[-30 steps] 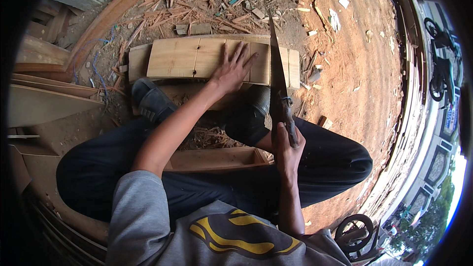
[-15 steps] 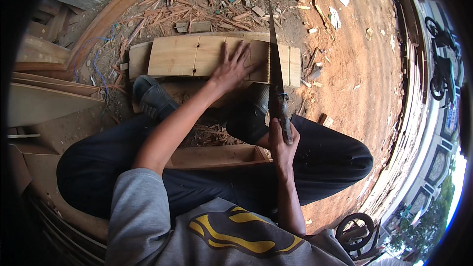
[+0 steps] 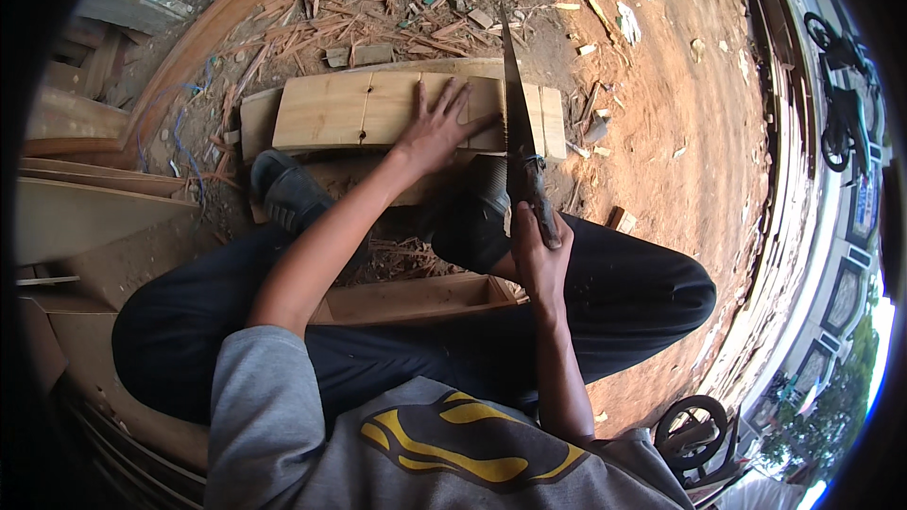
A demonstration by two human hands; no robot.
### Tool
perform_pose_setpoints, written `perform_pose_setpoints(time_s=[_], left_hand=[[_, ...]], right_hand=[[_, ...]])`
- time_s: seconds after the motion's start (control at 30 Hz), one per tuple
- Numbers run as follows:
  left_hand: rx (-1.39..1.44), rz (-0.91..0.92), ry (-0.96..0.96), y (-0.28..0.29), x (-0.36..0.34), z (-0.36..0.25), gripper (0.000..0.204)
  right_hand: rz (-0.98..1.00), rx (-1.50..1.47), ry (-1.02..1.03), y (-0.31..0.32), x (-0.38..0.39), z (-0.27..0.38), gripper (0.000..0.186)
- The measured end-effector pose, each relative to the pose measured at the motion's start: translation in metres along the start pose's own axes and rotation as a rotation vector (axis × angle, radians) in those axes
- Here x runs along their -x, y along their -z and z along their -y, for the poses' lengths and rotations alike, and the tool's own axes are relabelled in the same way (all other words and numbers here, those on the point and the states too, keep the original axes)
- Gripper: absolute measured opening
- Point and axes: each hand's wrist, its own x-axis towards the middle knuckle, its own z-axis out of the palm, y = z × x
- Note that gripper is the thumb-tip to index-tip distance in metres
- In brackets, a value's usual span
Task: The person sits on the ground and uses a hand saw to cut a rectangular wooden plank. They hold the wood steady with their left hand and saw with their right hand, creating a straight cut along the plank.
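A yard of reddish-brown bare earth (image 3: 680,132) is seen from above, with wood chips and splinters (image 3: 397,9) scattered at the top and stacked grey boards (image 3: 85,217) on the left side. In the middle of the ground a pale, flat, rectangular wooden plank (image 3: 331,111) is laid across a second board beneath it. The plank is pressed down by the left hand (image 3: 436,127), which is spread flat on its right part with the fingers open and held wide; nothing is gripped by it. Just beside this hand, on its right, a long hand saw with a dark steel blade (image 3: 513,99) is placed upright across the plank, its tip pointing away from the person. The dark handle of the saw is held by the right hand (image 3: 537,250), whose fingers are closed firmly around it. Two dark shoes (image 3: 288,191) are set on the lower board, near the front edge of the plank, and the legs in black trousers (image 3: 624,283) are bent on both sides. Between the knees a light wooden piece with a shallow channel (image 3: 416,297) is seen. A grey shirt with a yellow print (image 3: 453,434) fills the lower edge.
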Motion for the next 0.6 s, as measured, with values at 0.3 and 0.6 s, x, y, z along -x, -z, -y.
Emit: perform_pose_setpoints(time_s=[0.3,0.6], left_hand=[[0.309,0.031,-0.048,0.012,-0.025,0.017,0.117],[0.246,-0.017,-0.039,0.010,-0.029,0.015,0.117]], right_hand=[[-0.024,-0.007,0.033,-0.005,0.007,-0.001,0.028],[-0.040,-0.008,-0.016,0.002,0.011,0.013,0.027]])
